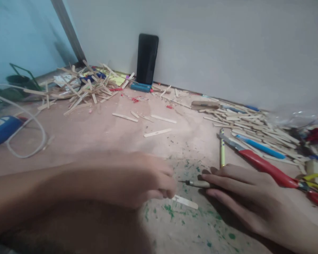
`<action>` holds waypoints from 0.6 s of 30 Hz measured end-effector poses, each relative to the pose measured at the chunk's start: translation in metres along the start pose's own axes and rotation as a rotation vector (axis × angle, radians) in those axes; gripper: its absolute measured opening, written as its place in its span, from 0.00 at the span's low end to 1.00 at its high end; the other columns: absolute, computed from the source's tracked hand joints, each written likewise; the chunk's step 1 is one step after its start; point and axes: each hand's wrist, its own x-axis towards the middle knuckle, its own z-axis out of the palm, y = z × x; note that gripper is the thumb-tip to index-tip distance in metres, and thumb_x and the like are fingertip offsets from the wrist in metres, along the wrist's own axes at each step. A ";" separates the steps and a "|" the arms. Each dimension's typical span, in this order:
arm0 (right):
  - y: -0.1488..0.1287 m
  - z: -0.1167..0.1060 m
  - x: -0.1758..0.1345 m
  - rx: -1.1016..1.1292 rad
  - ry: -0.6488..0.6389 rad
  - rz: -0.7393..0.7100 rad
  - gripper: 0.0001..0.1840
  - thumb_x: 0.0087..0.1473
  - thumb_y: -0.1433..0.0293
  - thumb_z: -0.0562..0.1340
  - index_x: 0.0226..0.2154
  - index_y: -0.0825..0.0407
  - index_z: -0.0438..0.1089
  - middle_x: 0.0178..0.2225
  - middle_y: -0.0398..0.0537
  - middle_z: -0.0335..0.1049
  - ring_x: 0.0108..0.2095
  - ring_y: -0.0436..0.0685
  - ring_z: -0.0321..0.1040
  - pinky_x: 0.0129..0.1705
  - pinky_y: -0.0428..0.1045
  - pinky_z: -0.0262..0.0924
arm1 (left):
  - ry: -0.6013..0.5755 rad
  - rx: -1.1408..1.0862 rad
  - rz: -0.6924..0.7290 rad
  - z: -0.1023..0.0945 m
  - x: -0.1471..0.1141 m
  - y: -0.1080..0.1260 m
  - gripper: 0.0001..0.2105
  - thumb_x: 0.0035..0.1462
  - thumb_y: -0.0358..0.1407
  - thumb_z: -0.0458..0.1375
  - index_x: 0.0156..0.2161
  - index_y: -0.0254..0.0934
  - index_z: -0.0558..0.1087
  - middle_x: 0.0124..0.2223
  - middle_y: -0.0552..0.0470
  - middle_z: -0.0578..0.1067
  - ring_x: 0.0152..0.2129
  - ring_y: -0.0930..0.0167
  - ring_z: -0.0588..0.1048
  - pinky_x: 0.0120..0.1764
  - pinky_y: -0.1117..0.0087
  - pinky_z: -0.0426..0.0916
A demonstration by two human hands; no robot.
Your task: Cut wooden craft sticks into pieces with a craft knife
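My left hand (151, 180), a little blurred, has its fingers curled round one end of a popsicle stick (187, 202). That end is hidden by the fingertips; the other points right, low over the table. Between the thumb and fingers of my right hand (249, 197) is a thin-tipped carving tool (198, 183) with a pale handle. Its metal tip points left, just above the stick, and the rear of the handle is hidden under the hand. Beyond my right fingers lies a yellow-green pencil-like stick (222, 150).
Red-handled pliers (267, 165) and a blue pen-like tool (259, 146) lie at right, beside many popsicle sticks (241, 120). Another stick heap (90, 86) is back left. A phone (147, 58) leans against the wall. A white cable (42, 130) loops at left. Green specks mark the tabletop (169, 233).
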 end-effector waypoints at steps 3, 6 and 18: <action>0.011 0.001 0.005 -0.081 0.088 -0.018 0.13 0.90 0.61 0.67 0.56 0.41 0.90 0.48 0.46 0.95 0.42 0.58 0.92 0.43 0.51 0.85 | -0.001 0.031 0.014 0.002 -0.004 -0.001 0.12 0.83 0.25 0.68 0.56 0.45 0.90 0.53 0.52 0.92 0.51 0.63 0.89 0.56 0.64 0.77; 0.028 0.003 0.002 -0.176 0.202 0.069 0.16 0.90 0.65 0.64 0.51 0.42 0.89 0.45 0.46 0.92 0.42 0.60 0.89 0.44 0.54 0.83 | 0.018 0.065 -0.010 0.002 -0.008 0.000 0.10 0.84 0.27 0.68 0.54 0.46 0.89 0.51 0.54 0.91 0.49 0.64 0.89 0.50 0.65 0.75; 0.041 0.038 0.065 -0.159 -0.014 0.059 0.12 0.85 0.59 0.76 0.59 0.48 0.85 0.57 0.51 0.88 0.52 0.61 0.87 0.55 0.60 0.88 | 0.132 -0.089 -0.092 -0.001 -0.005 0.012 0.07 0.82 0.33 0.63 0.45 0.44 0.79 0.46 0.52 0.85 0.46 0.63 0.81 0.52 0.61 0.72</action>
